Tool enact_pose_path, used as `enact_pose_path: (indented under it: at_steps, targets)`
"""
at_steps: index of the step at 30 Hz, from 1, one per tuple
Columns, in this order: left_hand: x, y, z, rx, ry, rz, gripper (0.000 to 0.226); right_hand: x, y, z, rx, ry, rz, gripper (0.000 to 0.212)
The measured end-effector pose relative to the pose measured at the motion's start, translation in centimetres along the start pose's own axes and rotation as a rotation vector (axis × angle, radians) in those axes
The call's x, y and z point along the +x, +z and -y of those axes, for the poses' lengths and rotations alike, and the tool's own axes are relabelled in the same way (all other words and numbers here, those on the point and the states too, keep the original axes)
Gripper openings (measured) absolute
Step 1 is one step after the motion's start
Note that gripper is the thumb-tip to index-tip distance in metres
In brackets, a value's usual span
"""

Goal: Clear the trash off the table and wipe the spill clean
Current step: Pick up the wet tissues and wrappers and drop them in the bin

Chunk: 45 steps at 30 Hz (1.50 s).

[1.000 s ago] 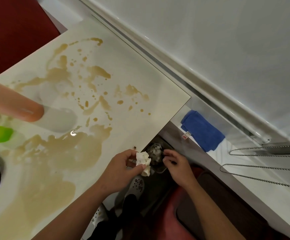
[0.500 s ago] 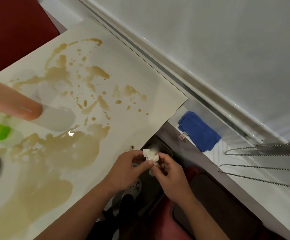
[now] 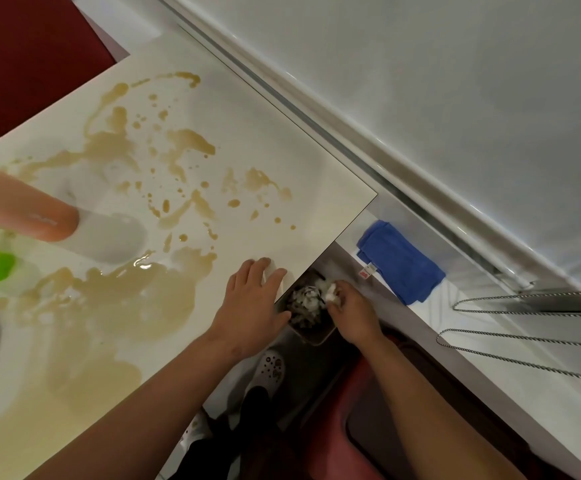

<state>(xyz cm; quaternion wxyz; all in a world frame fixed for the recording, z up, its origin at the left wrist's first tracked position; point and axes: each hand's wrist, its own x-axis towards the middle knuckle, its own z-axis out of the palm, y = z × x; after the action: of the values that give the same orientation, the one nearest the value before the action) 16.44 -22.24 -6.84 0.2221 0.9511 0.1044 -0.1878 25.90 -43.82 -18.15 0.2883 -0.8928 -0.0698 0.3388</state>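
Crumpled tissue (image 3: 330,292) is being pinched in the right hand (image 3: 353,315) over the bin (image 3: 311,308) (already holding trash); left hand (image 3: 252,311) is lying flat, fingers (image 3: 260,268) spread, on the counter (image 3: 282,168) beside the brown spill (image 3: 136,299).

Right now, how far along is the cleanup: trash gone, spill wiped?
Done: no loose trash shows on the table. In hand: the right hand holds a crumpled tissue over the small bin, which already has scraps inside; the left hand rests flat at the table edge. Left: the brown spill is unwiped; the blue cloth lies unused.
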Motion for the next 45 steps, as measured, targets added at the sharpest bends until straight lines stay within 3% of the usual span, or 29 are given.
enact_pose_path:
  at_steps: [3, 11, 24, 34, 41, 45]
  targets:
    - [-0.1, -0.1, 0.4, -0.045, 0.009, 0.015, 0.072, 0.8, 1.2, -0.5, -0.089, 0.082, 0.114, 0.064]
    - [-3.0, -3.8, 2.7, -0.220, 0.011, -0.053, 0.056, -3.6, 0.0, 3.8, 0.031, 0.056, 0.189, 0.053]
    - [-16.3, -10.1, 13.2, -0.472, -0.227, -0.179, 0.048, -13.5, -3.2, 20.8, -0.069, -0.286, 0.264, 0.040]
    - [-25.0, -11.3, 23.7, -0.616, -0.404, -0.369, 0.043, -15.9, 3.1, 35.3, -0.184, -0.515, 0.347, 0.045]
    - [-27.7, -12.3, 31.0, -0.657, -0.452, -0.461, 0.038, -16.8, 10.4, 41.6, -0.216, -0.593, 0.402, 0.040]
    - [-27.3, -13.5, 35.6, -0.629, -0.456, -0.461, 0.040, -17.3, 13.6, 44.6, -0.195, -0.702, 0.344, 0.037]
